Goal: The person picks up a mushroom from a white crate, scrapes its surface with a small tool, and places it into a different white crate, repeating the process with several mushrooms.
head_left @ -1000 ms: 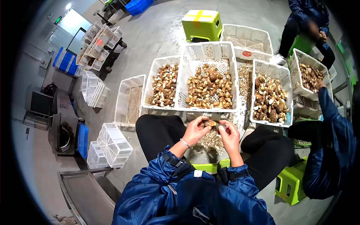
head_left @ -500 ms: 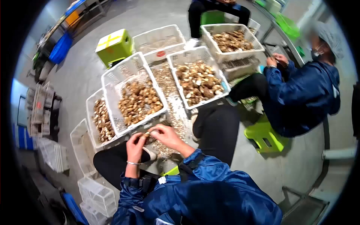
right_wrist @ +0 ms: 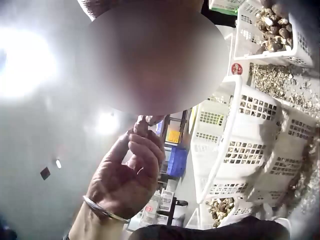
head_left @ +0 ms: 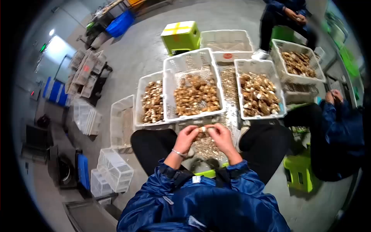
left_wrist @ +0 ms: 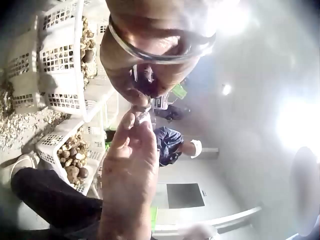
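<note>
Over the gap between the person's knees, the two hands meet around a small mushroom with a pale part showing. The left hand, with a bracelet at its wrist, pinches it from the left between thumb and fingers. From the right, the right hand has its thumb and curled fingers at the other side of it. In the left wrist view, the fingertips of the right hand come right up against those of the left hand. The right wrist view shows the left hand with curled fingers; a blur covers much there.
In front stand white crates with mushrooms: a large one, one to its left and one to the right. Trimmings litter the floor between the feet. A seated person is close on the right. Stacked crates stand left.
The head view swung to the right and has turned back. Both hands stay together at the mushroom, which shows more of its pale part. The neighbour's hand has left the crate on the right.
</note>
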The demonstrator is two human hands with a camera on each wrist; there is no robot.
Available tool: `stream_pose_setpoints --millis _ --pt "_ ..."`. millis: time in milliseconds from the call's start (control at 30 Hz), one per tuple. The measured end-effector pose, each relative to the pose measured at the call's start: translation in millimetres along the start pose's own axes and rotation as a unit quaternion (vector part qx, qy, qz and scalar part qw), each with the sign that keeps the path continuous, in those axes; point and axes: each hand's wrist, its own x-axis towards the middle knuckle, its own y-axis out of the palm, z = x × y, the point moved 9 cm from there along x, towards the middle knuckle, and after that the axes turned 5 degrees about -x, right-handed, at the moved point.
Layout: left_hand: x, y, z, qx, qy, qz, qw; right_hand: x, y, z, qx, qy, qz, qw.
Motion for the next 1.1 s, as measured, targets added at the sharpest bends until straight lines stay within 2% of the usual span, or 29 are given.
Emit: stream_pose_setpoints --millis 100,133,167,233,300,367,433,600,767,833,900,967,1033,1067,1100 --pt "-5 9 -10 -0.083 -0.013 0.007 0.996 3 1 -1 0.007 0.005 0.007 1.0" --pt "-4 8 -7 -0.099 -0.011 0.01 0.995 0 2 10 0.028 -0.043 0.0 0.999" --pt "-3 7 -5 -0.115 -0.011 0.015 0.993 -3 5 18 0.006 -0.052 0.008 0.999" --pt "-3 6 -5 -0.107 -0.01 0.019 0.994 -5 9 36 -0.128 -0.14 0.008 0.982" --pt "-3 5 0 -0.125 -0.027 0.023 0.991 -7 6 25 -0.076 -0.008 0.019 0.997" --pt "-4 6 6 -0.173 -0.04 0.027 0.984 -1 5 3 0.048 -0.021 0.002 0.999" --pt "-5 5 8 -0.187 -0.057 0.016 0.981 -2 5 10 0.005 -0.027 0.012 1.0" --pt "-7 6 -2 -0.145 -0.029 -0.025 0.989 -1 8 14 -0.004 -0.06 0.005 0.998" --pt "-5 9 -15 -0.006 0.081 -0.027 0.996 0 8 27 -0.068 -0.12 -0.007 0.99" --pt "-7 12 -18 0.023 0.108 -0.015 0.994 1 3 13 -0.023 -0.057 -0.015 0.998" --pt "-5 10 -7 -0.034 0.057 -0.014 0.998 1 0 -2 0.021 0.006 -0.022 1.0" --pt "-5 10 3 -0.117 -0.006 -0.022 0.993 0 0 3 0.006 -0.022 -0.03 0.999" --pt "-4 9 4 -0.126 -0.008 -0.025 0.992 -3 6 27 -0.037 -0.059 -0.023 0.997" --pt "-5 8 5 -0.126 -0.013 -0.029 0.992 -1 8 26 -0.097 -0.146 -0.018 0.984" --pt "-5 8 5 -0.124 -0.018 -0.034 0.992 0 7 20 -0.091 -0.098 -0.013 0.991"
